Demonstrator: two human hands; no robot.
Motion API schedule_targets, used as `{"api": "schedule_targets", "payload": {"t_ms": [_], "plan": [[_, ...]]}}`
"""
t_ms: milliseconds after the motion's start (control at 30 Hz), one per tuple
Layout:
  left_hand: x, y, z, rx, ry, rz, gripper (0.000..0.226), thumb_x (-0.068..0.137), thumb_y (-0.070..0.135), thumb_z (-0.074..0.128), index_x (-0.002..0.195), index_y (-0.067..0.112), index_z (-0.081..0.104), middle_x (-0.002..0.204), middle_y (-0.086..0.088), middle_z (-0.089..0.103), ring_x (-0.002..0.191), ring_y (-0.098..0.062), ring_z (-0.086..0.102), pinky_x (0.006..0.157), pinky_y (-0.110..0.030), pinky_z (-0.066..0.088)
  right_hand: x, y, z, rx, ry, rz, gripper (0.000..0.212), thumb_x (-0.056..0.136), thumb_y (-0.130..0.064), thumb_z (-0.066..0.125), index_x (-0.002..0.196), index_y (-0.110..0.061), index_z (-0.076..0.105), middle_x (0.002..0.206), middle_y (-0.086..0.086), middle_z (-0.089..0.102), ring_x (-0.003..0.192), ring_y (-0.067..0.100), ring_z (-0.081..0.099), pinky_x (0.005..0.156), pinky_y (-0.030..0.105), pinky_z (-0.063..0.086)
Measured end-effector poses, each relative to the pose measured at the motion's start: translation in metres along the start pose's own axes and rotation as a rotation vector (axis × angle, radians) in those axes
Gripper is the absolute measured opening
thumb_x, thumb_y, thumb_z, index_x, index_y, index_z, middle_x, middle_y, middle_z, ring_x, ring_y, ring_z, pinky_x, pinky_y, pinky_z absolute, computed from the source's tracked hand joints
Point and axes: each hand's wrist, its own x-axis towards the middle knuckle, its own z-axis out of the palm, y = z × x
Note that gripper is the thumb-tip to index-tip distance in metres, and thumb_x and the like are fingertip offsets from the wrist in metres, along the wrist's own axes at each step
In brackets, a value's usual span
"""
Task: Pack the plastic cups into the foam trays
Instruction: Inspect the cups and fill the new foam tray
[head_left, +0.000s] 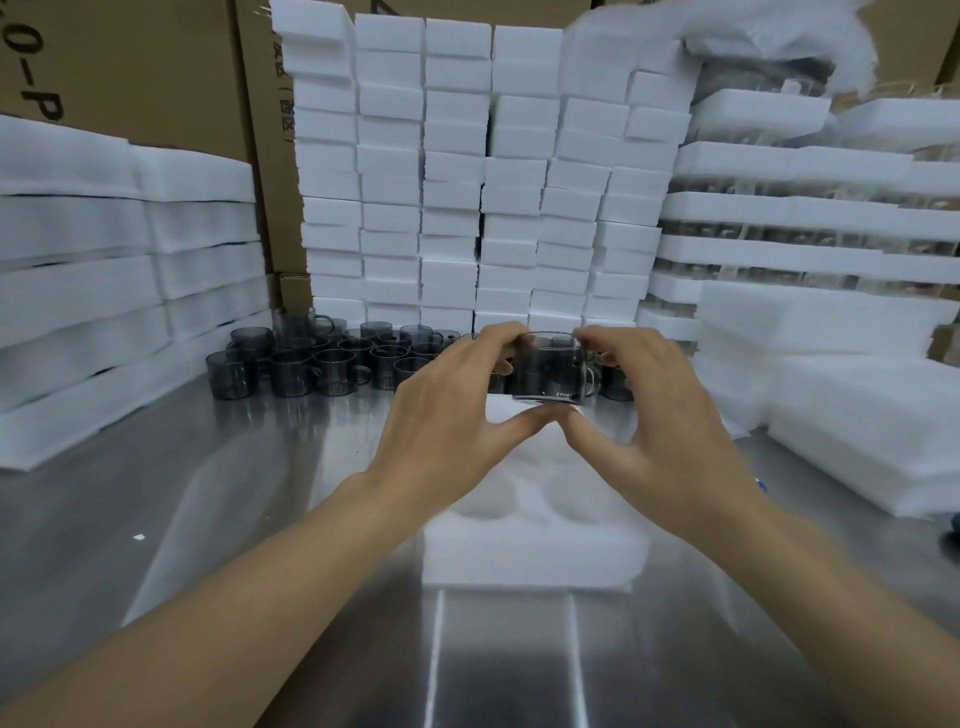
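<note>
A smoky grey see-through plastic cup (551, 368) with a handle is held upright above the table, between both hands. My left hand (447, 415) grips its left side, thumb under the base and fingers over the rim. My right hand (660, 421) grips its right side the same way. Below the cup lies a white foam tray (535, 540) with round hollows; the two near hollows hold nothing, and the far part is hidden by my hands. Several more grey cups (311, 364) stand crowded at the back of the metal table (208, 519).
A wall of stacked white foam blocks (452, 182) rises behind the cups. Foam sheets (104, 270) are piled at the left. At the right are filled tray stacks (805, 218) and more foam sheets (857, 415). Cardboard boxes (130, 67) stand behind.
</note>
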Motion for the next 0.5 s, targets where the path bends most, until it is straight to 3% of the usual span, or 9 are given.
{"api": "schedule_targets", "payload": {"t_ms": [100, 267, 367, 500], "plan": [[-0.0007, 0.0011, 0.0000, 0.012, -0.008, -0.004, 0.066, 0.086, 0.064, 0.074, 0.141, 0.034, 0.054, 0.125, 0.021, 0.067, 0.116, 0.000, 0.063, 0.092, -0.037, 0.057, -0.0002, 0.0009, -0.0012, -0.004, -0.007, 0.005, 0.055, 0.089, -0.036, 0.075, 0.140, -0.027, 0.057, 0.128, -0.016, 0.057, 0.122, 0.010, 0.052, 0.101, 0.028, 0.044], [0.0012, 0.0013, -0.0022, 0.044, 0.004, 0.090, 0.070, 0.090, 0.043, 0.082, 0.151, 0.036, 0.049, 0.139, 0.020, 0.059, 0.119, -0.004, 0.061, 0.088, -0.036, 0.058, -0.0012, -0.0015, 0.0006, -0.038, 0.035, -0.022, 0.053, 0.086, -0.025, 0.079, 0.135, -0.025, 0.058, 0.126, -0.014, 0.056, 0.119, 0.011, 0.049, 0.101, 0.019, 0.039], [0.0010, 0.0011, -0.0016, 0.046, -0.019, 0.080, 0.062, 0.090, 0.053, 0.075, 0.146, 0.035, 0.055, 0.132, 0.022, 0.062, 0.118, -0.004, 0.060, 0.087, -0.037, 0.058, -0.0001, -0.0042, -0.0002, -0.050, 0.055, -0.060, 0.050, 0.086, -0.029, 0.079, 0.132, -0.022, 0.060, 0.129, -0.012, 0.057, 0.121, 0.012, 0.049, 0.104, 0.017, 0.035], [0.0001, -0.0013, 0.0000, 0.031, -0.032, 0.029, 0.062, 0.087, 0.064, 0.071, 0.141, 0.036, 0.057, 0.120, 0.021, 0.065, 0.113, -0.002, 0.060, 0.086, -0.037, 0.057, 0.0004, -0.0083, -0.0028, 0.157, -0.003, 0.020, 0.033, 0.093, -0.047, 0.067, 0.123, -0.034, 0.061, 0.119, -0.019, 0.061, 0.118, 0.011, 0.059, 0.097, 0.023, 0.045]]}}
